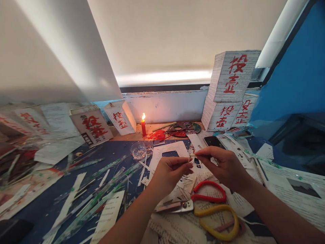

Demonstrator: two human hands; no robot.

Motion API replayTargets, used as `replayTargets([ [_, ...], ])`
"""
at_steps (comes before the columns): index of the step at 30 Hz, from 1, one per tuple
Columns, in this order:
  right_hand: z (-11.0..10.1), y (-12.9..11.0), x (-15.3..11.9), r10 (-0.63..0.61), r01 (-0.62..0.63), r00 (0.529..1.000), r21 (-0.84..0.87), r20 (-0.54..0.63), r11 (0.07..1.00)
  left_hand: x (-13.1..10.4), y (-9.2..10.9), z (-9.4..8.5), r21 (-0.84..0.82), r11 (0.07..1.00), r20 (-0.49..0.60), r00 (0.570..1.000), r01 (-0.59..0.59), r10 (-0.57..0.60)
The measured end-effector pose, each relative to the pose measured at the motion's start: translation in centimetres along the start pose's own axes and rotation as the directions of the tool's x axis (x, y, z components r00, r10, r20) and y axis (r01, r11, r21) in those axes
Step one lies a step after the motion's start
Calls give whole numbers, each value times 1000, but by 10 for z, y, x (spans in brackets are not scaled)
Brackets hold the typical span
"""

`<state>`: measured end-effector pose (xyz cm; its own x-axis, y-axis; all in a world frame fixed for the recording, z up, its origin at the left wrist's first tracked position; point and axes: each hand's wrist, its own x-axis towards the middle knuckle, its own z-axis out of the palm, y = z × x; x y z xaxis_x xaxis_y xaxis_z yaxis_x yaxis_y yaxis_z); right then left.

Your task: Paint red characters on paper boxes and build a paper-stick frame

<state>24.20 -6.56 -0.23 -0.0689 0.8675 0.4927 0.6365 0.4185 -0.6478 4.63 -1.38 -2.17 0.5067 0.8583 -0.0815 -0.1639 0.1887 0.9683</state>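
Observation:
My left hand [169, 173] and my right hand [224, 164] meet fingertip to fingertip above the paper-strewn table. Each is closed in a pinch, and between them runs a small, thin, pale stick [192, 156], mostly covered by the fingers. Just below the hands lies a pair of scissors [187, 205] with one red and one yellow handle, on printed paper scraps. A printed sheet [175, 147] with a dark rectangle lies beyond my left hand. A dark phone [214, 141] rests behind my right hand.
A lit red candle [143, 128] stands at the back beside a clear round dish [138, 150]. Paper boxes with red writing are stacked at right [233, 76]; another box [120, 117] stands left of the candle. Plastic strips [99, 189] litter the left side.

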Motion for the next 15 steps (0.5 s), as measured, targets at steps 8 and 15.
replayTargets([
  [8,0,0,0,-44,44,999,3,11,999,0,-3,-1,19,1000,12,1000,-12,11],
  [15,-1,0,1,-56,57,998,-12,29,998,0,-2,0,42,999,24,1000,-15,14],
])
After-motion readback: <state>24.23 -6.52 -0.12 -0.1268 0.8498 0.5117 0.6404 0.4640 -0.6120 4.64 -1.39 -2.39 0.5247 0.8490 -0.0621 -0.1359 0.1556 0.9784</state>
